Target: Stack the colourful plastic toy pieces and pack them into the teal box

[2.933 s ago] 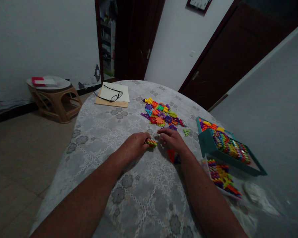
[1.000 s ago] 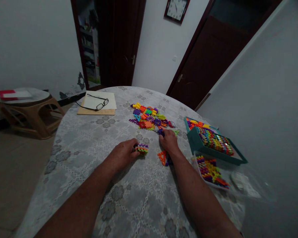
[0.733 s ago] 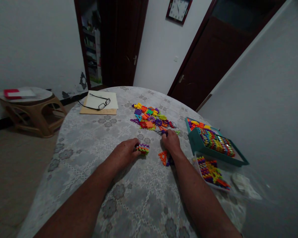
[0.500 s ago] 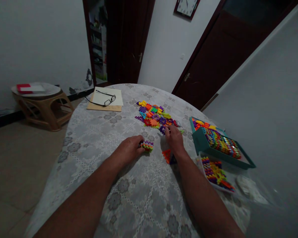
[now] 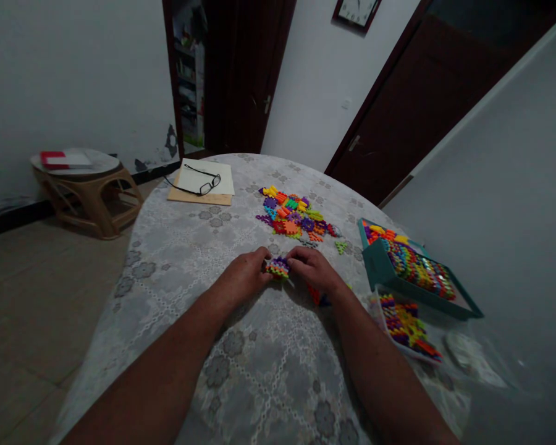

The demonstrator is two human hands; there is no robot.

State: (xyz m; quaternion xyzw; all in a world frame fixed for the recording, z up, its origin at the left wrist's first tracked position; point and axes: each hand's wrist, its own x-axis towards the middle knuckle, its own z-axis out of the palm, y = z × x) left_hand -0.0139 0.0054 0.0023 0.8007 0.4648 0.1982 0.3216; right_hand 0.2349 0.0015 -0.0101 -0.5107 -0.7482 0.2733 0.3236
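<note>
My left hand (image 5: 246, 273) is closed on the left end of a small stack of toothed interlocking plastic pieces (image 5: 276, 272) in several colours. A purple toothed piece (image 5: 282, 262) lies at the top of this stack, and the bent fingers of my right hand (image 5: 312, 268) pinch its right edge. Beneath my right wrist, partly hidden, are an orange lattice piece (image 5: 314, 295) and a dark blue one. Farther back lies a loose pile of mixed toothed pieces (image 5: 290, 227), with a green triangular piece (image 5: 341, 247) off to its right.
At the right stand a teal box (image 5: 375, 272) and a clear plastic tub (image 5: 410, 353), both holding colourful pieces, beside a clear bag (image 5: 472, 358). Black glasses (image 5: 206, 188) rest on paper at the back left. A stool (image 5: 92, 204) stands beyond the table's left edge.
My right hand has come back from the pile to the stack at my left hand, bringing a purple piece. The view has shifted slightly.
</note>
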